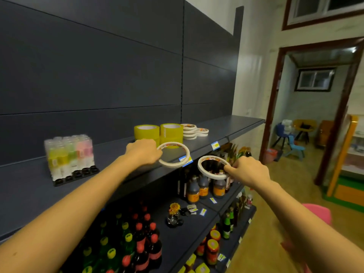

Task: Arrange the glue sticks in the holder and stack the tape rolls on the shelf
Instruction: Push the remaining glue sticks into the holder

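The shelf (226, 129) carries the glue sticks (69, 154) in their black holder (78, 174) at nine o'clock, so I judge tape stacking is in hand. My left hand (143, 152) grips a thin white roll (177, 164) over the shelf edge. My right hand (250, 170) pinches another roll (208, 174) at three o'clock, off the shelf. Next, I lay both squarely on the white stack (192, 131) at one o'clock. The price tag (215, 145) seems too blurred to read.

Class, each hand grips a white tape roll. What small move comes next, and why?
Probably carry the white tape roll in the left hand onto the white stack beside the yellow rolls: it hangs at the shelf, while the second roll, in the right hand, is out in front.
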The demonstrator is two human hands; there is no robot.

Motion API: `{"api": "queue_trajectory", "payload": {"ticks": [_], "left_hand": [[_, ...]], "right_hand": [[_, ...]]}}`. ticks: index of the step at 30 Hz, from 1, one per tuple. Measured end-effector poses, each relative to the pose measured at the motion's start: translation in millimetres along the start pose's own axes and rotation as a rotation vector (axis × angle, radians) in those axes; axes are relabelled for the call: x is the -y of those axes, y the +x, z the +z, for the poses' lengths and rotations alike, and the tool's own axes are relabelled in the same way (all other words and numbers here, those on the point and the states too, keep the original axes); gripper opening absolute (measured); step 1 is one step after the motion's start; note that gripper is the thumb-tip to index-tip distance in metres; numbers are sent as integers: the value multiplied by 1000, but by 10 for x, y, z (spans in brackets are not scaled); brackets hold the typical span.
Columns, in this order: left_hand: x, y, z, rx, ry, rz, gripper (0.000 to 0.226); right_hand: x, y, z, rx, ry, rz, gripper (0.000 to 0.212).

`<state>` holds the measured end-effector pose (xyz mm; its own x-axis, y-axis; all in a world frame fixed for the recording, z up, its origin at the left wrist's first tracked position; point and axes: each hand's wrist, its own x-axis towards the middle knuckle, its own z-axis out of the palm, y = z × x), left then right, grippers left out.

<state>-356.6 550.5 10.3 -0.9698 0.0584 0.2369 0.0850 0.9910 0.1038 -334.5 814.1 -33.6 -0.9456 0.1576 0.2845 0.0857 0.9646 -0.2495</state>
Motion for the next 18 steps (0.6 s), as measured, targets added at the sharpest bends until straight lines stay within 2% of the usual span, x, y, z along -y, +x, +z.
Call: {"api": "queue_trajectory", "payload": {"ticks": [4, 7, 12, 18], "left_hand": [[-327, 711, 53, -31, -26, 27, 38], [-544, 1194, 114, -48, -54, 27, 36], [-714, 1871, 254, -72, -47, -35, 31], [-800, 2415, 390, -72, -23, -96, 25]], "right_hand": [[-183, 538, 94, 16, -54, -24, 45], [-332, 994, 81, -8, -101, -24, 44], [-461, 1632, 185, -20, -47, -5, 43], [-539, 2260, 390, -24, -27, -44, 51]]}}
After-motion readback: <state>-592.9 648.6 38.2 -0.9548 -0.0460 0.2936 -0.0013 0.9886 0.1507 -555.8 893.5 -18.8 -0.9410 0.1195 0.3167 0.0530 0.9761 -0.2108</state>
